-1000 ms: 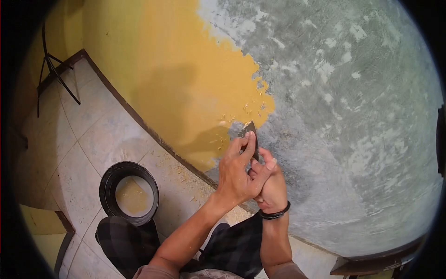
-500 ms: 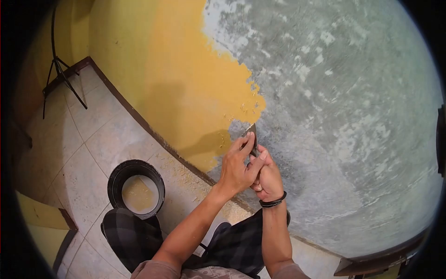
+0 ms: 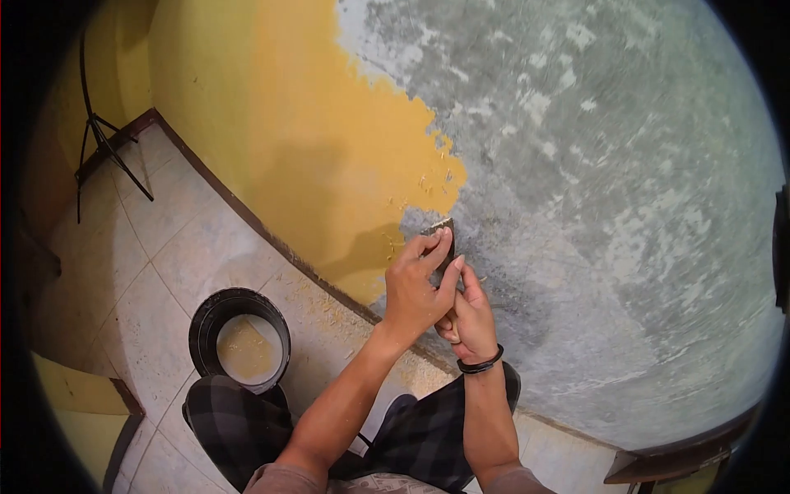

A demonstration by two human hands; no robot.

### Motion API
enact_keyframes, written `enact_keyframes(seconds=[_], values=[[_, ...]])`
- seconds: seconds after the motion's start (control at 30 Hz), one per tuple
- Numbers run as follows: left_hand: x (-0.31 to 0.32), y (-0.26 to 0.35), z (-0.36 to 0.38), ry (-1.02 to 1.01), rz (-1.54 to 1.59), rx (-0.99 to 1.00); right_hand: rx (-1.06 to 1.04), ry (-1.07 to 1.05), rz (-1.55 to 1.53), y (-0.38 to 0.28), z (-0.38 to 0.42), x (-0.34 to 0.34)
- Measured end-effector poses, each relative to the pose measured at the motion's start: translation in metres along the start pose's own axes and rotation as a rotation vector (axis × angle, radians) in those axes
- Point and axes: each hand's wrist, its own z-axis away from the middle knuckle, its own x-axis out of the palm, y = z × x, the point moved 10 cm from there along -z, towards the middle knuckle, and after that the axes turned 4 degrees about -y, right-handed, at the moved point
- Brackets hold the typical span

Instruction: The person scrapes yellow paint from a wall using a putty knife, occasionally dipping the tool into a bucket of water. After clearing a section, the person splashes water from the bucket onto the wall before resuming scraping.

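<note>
My right hand (image 3: 475,325) is wrapped round the handle of a dark-bladed scraper (image 3: 449,257); most of the handle is hidden by the fingers. The fingers of my left hand (image 3: 410,288) press on the blade near its edge, with the thumb close to the right hand. Pale scrapings lie along that edge, which is at the wall just below the ragged border of the yellow paint (image 3: 329,156). Right of this border the wall is bare, mottled grey (image 3: 576,247). Curled paint flakes cling to the yellow near the border.
A black bucket (image 3: 197,337) with cloudy liquid and a yellowish patch inside stands on the tiled floor (image 3: 148,329) by my left knee. Paint scrapings (image 3: 424,375) lie along the wall's foot. A black stand (image 3: 103,144) is at the far left corner.
The scraper's edge has drawn slightly down and away from the yellow border, with more scrapings showing on it. Both hands stay on the tool; the view has shifted a little.
</note>
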Motion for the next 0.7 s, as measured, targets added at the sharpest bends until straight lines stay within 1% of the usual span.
enact_keyframes(seconds=[0.03,0.1,0.17,0.2,0.27,0.37,0.43,0.53,0.6,0.67,0.7], values=[[0.002,0.0,0.001,-0.016,-0.005,-0.005,-0.005,-0.003,-0.015,0.002,0.0,-0.002],[-0.002,-0.003,-0.003,0.042,0.032,-0.033,-0.022,-0.017,-0.031,-0.002,-0.002,-0.001],[-0.001,-0.004,-0.005,0.044,0.032,-0.021,-0.017,0.0,0.126,-0.008,-0.001,0.0],[-0.001,-0.006,-0.004,0.041,0.038,-0.024,-0.021,-0.011,0.126,-0.009,-0.001,0.002],[0.0,-0.005,-0.004,0.048,0.027,-0.024,0.011,0.016,0.091,-0.006,0.0,-0.001],[0.003,-0.008,-0.004,0.041,0.057,-0.047,0.021,0.001,0.079,-0.006,-0.002,-0.001],[0.002,-0.005,-0.005,0.062,0.025,-0.027,0.03,0.008,0.074,-0.005,0.0,-0.004],[0.003,-0.003,-0.004,0.055,0.013,-0.068,0.03,-0.011,0.005,-0.005,0.004,-0.003],[0.006,-0.009,-0.002,0.042,0.034,-0.08,0.033,-0.081,-0.032,-0.008,0.007,0.003],[0.009,-0.016,0.0,0.036,0.05,-0.088,0.048,-0.068,-0.042,-0.012,0.008,0.002],[0.009,-0.03,0.004,0.065,0.135,-0.178,0.06,-0.057,-0.051,-0.012,0.009,0.002]])
